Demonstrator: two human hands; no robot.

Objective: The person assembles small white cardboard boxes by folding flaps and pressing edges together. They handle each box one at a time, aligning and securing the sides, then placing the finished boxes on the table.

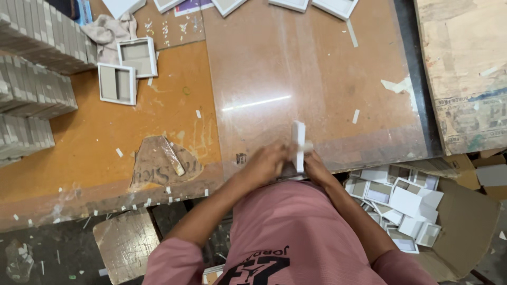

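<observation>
A small white box tray (299, 142) stands on its edge at the near rim of the workbench (179, 116), held between both hands. My left hand (270, 162) grips it from the left side. My right hand (312, 164) grips it from the right, fingers closed on its lower part. Both forearms reach up from my pink shirt toward the bench edge.
Two open white trays (128, 68) lie at the back left beside a crumpled cloth (105, 32). Stacks of grey board pieces (31, 79) line the left edge. More white trays (311, 5) sit along the far edge. A cardboard carton (465, 216) of finished white trays sits at lower right.
</observation>
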